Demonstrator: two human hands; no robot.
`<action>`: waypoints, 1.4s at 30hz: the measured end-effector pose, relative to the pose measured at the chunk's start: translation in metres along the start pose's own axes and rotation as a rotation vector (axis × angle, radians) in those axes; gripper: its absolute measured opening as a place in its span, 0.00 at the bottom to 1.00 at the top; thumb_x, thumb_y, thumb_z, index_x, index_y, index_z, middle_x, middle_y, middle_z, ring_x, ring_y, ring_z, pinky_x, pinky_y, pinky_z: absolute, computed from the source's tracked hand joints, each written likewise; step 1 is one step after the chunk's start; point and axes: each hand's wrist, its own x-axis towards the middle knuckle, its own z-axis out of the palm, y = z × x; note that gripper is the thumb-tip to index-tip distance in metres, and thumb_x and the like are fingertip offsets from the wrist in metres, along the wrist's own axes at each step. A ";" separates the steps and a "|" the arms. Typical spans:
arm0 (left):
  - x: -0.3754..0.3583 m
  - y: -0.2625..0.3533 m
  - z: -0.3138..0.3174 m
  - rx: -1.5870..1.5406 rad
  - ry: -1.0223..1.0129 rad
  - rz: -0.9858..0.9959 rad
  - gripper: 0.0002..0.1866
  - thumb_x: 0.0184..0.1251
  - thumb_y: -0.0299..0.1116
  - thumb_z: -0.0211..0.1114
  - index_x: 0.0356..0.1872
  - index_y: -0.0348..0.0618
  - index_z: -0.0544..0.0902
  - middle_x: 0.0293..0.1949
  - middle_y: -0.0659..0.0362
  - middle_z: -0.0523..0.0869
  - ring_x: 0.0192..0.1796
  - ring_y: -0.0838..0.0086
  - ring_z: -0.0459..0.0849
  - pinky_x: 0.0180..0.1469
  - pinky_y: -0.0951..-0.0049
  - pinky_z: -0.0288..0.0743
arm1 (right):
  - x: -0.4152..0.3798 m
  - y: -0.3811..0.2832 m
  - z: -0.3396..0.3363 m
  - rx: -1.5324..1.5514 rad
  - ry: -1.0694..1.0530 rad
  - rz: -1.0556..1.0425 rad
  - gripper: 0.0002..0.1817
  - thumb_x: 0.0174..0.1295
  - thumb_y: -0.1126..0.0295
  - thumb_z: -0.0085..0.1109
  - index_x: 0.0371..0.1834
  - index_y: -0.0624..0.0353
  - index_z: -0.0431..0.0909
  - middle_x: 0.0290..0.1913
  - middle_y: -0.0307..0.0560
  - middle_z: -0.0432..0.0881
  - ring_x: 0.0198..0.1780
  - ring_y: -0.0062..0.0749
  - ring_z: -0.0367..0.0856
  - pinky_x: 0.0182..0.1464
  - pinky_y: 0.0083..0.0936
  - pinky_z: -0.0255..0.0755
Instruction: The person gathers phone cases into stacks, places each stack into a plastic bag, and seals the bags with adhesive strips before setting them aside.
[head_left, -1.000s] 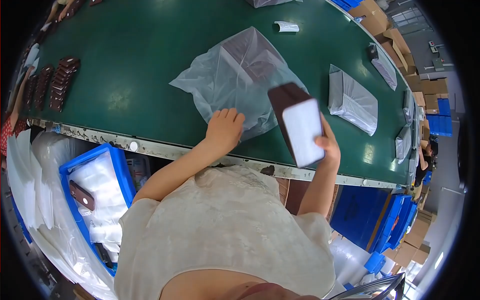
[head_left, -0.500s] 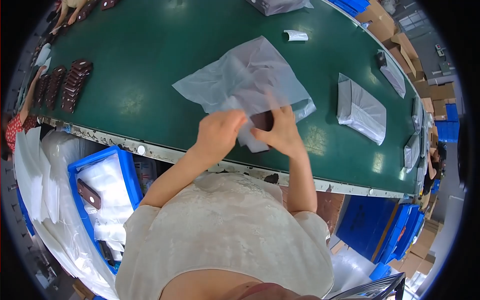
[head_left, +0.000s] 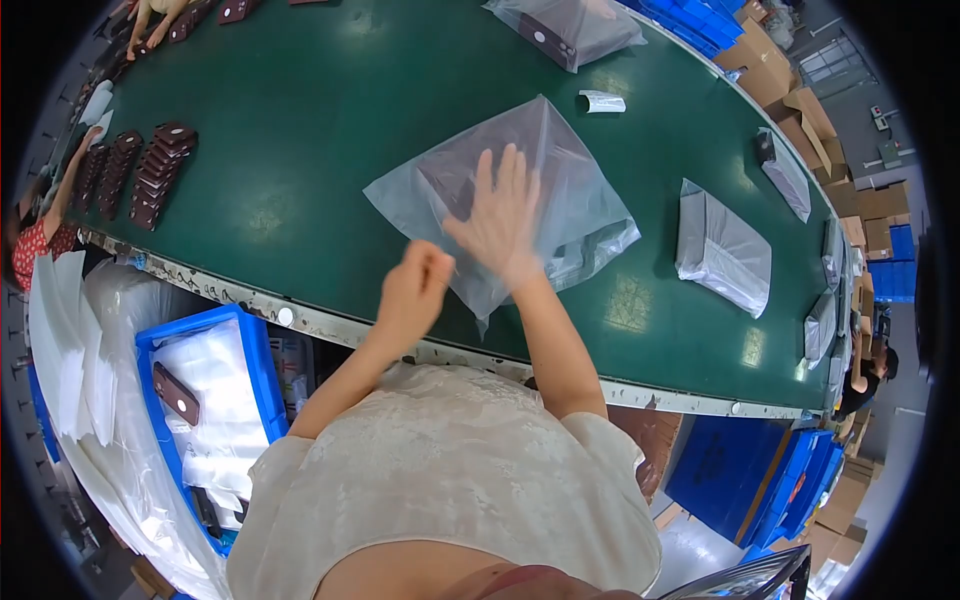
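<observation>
Holding the right hand (head_left: 500,215) flat and spread, released, against the translucent plastic bag (head_left: 590,195) lying on the green worktable (head_left: 290,170). Curling the left hand (head_left: 414,290) at the bag's near edge; cannot tell whether pinching plastic.

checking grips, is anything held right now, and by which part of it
The right hand is spread open, holding nothing. The left hand curls by the translucent plastic bag; whether it pinches the edge cannot be told.
</observation>
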 end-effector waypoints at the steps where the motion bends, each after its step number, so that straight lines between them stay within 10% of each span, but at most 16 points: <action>1: 0.004 -0.026 0.002 -0.128 0.103 -0.154 0.12 0.78 0.41 0.59 0.42 0.42 0.75 0.29 0.60 0.82 0.28 0.74 0.82 0.29 0.68 0.73 | -0.002 0.001 -0.002 0.019 0.009 -0.003 0.54 0.49 0.47 0.68 0.76 0.69 0.58 0.75 0.78 0.54 0.76 0.71 0.53 0.74 0.59 0.47; 6: 0.045 -0.019 0.008 -0.872 0.257 -0.695 0.15 0.79 0.46 0.56 0.37 0.47 0.76 0.32 0.66 0.81 0.30 0.80 0.79 0.30 0.77 0.72 | -0.005 -0.002 -0.007 -0.019 -0.035 -0.018 0.54 0.50 0.48 0.68 0.76 0.67 0.57 0.75 0.79 0.54 0.77 0.70 0.53 0.75 0.60 0.45; 15: 0.057 -0.076 0.015 -0.962 0.248 -0.526 0.14 0.80 0.42 0.54 0.34 0.48 0.77 0.27 0.67 0.77 0.28 0.81 0.74 0.33 0.78 0.71 | -0.013 -0.014 0.002 -0.046 0.056 0.011 0.47 0.52 0.55 0.64 0.76 0.62 0.60 0.74 0.72 0.60 0.75 0.65 0.57 0.74 0.62 0.48; 20: 0.023 -0.123 -0.055 -0.660 0.445 -0.452 0.15 0.78 0.43 0.56 0.34 0.44 0.77 0.27 0.63 0.79 0.29 0.75 0.77 0.33 0.73 0.72 | -0.014 -0.086 0.039 0.117 0.143 -0.304 0.26 0.58 0.65 0.60 0.64 0.46 0.76 0.69 0.49 0.74 0.71 0.49 0.69 0.72 0.60 0.53; 29: 0.039 -0.130 -0.142 0.148 0.707 -0.568 0.13 0.70 0.32 0.57 0.53 0.42 0.74 0.39 0.42 0.86 0.45 0.43 0.85 0.43 0.51 0.79 | 0.044 -0.174 0.101 0.086 0.221 -0.551 0.15 0.58 0.64 0.62 0.49 0.43 0.80 0.66 0.45 0.76 0.69 0.44 0.72 0.70 0.64 0.54; 32: 0.055 -0.149 -0.132 0.494 0.564 -0.243 0.20 0.73 0.31 0.55 0.64 0.48 0.67 0.34 0.45 0.85 0.46 0.46 0.85 0.42 0.49 0.78 | 0.036 -0.171 0.088 0.085 0.252 -0.497 0.14 0.60 0.66 0.58 0.50 0.46 0.81 0.71 0.49 0.70 0.73 0.48 0.67 0.70 0.70 0.51; 36: 0.080 -0.153 -0.146 0.546 0.469 -0.286 0.18 0.70 0.35 0.58 0.59 0.50 0.75 0.34 0.46 0.87 0.45 0.49 0.87 0.46 0.54 0.81 | -0.032 -0.121 0.067 0.239 -0.203 -0.687 0.23 0.61 0.62 0.61 0.61 0.51 0.78 0.75 0.52 0.65 0.76 0.51 0.61 0.73 0.65 0.49; 39: 0.105 -0.155 -0.218 0.138 0.013 -0.160 0.12 0.68 0.40 0.60 0.46 0.50 0.84 0.34 0.50 0.88 0.44 0.54 0.87 0.44 0.55 0.81 | -0.061 -0.103 0.045 0.309 -0.398 -0.690 0.27 0.62 0.59 0.62 0.66 0.51 0.75 0.74 0.52 0.67 0.75 0.50 0.62 0.73 0.61 0.50; 42: 0.143 -0.194 -0.287 0.347 0.712 -0.152 0.13 0.66 0.44 0.61 0.32 0.46 0.83 0.32 0.51 0.87 0.38 0.56 0.87 0.45 0.56 0.80 | -0.062 -0.098 0.039 0.315 -0.427 -0.671 0.28 0.63 0.58 0.61 0.67 0.51 0.74 0.71 0.50 0.70 0.73 0.49 0.64 0.73 0.60 0.52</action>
